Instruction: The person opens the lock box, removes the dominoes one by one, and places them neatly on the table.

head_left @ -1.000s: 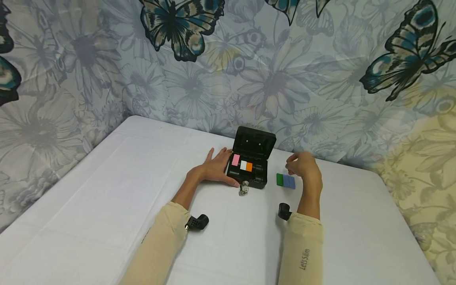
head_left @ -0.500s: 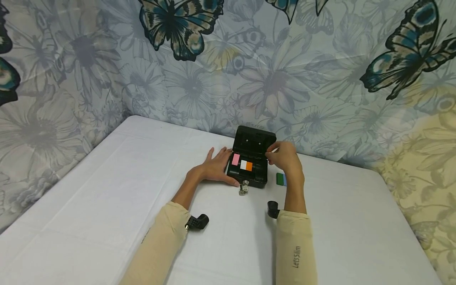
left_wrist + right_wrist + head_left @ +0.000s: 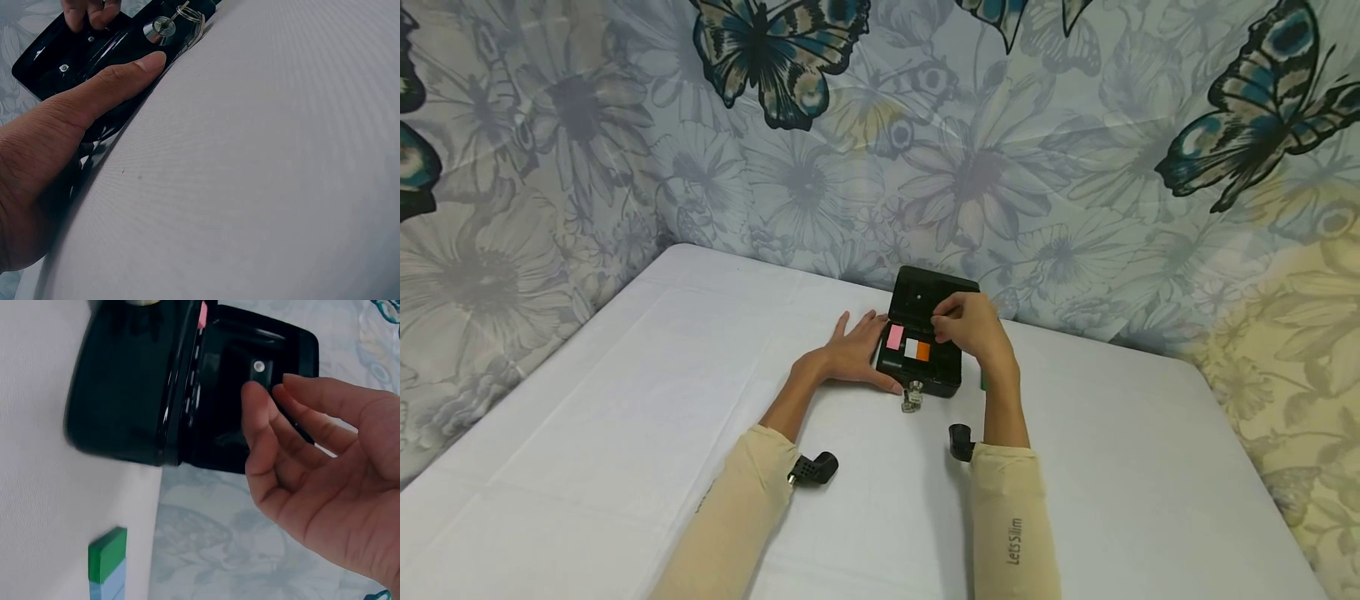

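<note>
A small black cash box [image 3: 940, 385] stands on the white table with its lid [image 3: 917, 292] raised. Inside lie a pink block [image 3: 896, 337], a white block [image 3: 911, 347] and an orange block [image 3: 923, 351]. My left hand [image 3: 854, 351] rests against the box's left side, its thumb along the front near the lock [image 3: 159, 30]. Over the right part of the box, in front of the lid, is my right hand [image 3: 973, 325]. Its fingers are bent, thumb and fingertips close together [image 3: 337, 456]; I cannot tell whether they hold anything.
Keys on a ring [image 3: 912, 400] hang from the lock at the front. Right of the box lies a green block [image 3: 107, 555] with a blue block [image 3: 109, 584] against it, mostly hidden by the right arm in the head view. A patterned cloth wall [image 3: 1075, 208] stands behind the table.
My right hand has moved left from above the green and blue blocks to over the box, in front of the lid. The left hand and the box have stayed in place.
</note>
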`<state>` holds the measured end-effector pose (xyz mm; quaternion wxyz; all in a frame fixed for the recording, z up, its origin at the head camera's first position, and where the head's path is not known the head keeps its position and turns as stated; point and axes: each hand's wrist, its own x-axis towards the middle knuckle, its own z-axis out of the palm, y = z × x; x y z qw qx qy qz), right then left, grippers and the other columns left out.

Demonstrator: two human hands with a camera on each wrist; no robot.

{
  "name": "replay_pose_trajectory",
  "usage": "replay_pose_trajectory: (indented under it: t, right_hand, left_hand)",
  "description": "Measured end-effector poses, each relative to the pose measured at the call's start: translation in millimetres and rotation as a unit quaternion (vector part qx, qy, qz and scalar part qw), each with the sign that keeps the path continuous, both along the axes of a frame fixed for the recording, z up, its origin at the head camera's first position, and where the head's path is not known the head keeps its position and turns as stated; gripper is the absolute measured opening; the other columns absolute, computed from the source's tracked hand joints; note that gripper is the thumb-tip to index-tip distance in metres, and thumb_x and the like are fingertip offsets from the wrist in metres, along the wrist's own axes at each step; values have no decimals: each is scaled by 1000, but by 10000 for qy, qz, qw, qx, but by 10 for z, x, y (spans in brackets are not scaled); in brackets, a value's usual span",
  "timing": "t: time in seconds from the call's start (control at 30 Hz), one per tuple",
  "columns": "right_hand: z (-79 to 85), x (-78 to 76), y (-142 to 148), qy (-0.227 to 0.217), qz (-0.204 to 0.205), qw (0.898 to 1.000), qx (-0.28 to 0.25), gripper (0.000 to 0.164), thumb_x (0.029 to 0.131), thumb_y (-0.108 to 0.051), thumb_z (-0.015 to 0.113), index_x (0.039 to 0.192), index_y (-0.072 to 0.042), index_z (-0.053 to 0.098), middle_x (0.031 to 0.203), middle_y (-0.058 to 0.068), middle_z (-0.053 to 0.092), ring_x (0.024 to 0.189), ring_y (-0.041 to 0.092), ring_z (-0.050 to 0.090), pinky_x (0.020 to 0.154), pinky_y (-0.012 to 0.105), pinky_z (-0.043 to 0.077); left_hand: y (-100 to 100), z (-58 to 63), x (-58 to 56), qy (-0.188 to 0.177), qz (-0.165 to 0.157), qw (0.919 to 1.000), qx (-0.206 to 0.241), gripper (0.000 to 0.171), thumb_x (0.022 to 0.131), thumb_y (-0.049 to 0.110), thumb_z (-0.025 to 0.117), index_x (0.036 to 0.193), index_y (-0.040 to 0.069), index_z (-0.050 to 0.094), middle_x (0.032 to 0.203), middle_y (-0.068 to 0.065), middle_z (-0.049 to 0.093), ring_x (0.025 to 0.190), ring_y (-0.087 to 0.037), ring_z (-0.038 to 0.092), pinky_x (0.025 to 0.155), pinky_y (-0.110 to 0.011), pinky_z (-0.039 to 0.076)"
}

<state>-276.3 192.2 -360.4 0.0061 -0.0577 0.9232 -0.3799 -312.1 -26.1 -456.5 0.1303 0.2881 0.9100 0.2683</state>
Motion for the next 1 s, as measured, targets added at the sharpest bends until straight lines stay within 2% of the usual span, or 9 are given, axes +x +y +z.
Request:
replay_pose_trajectory:
  t: [0.2,0.3,0.63,0.87,1.0]
  right_hand:
    - [-22,-20,-68,18,156,9998,-109,21,100,-6,64,114,8,70,103,28,78,90,37,79,85,43,62]
    - [-43,-26,-134,-43,226,9997,-123,22,101,-7,64,116,8,70,106,27,77,93,37,79,85,41,64]
    - [-117,-36,-311,-469,292,9982,-249,25,101,-7,64,120,8,69,114,28,75,101,40,78,95,46,63]
    - [-125,-47,-357,-646,397,9971,13,28,102,-11,65,125,5,68,114,24,75,102,37,77,92,44,62]
    - [-114,-47,-378,-680,392,9967,212,29,102,-14,65,126,4,68,113,23,77,102,36,77,98,47,59]
  left_hand:
    - [-2,-15,-7,-21,3,10000,-9,128,77,64,81,170,13,9,178,-8,12,167,-27,-1,132,-58,-13]
    - [-6,-21,-9,-36,-4,10000,-49,128,78,65,80,170,12,8,178,-9,11,167,-27,-2,131,-58,-13]
    - [-14,-14,-12,-16,-61,10000,-69,128,78,66,79,170,12,9,179,-7,9,167,-27,-5,131,-60,-15]
    - [-12,-18,-14,-5,-98,9999,-134,126,79,68,77,170,14,8,179,-8,7,167,-27,-6,130,-60,-15]
    - [-12,-18,-13,-11,-82,9999,-114,127,78,67,78,170,13,9,179,-9,9,167,-27,-5,131,-60,-14]
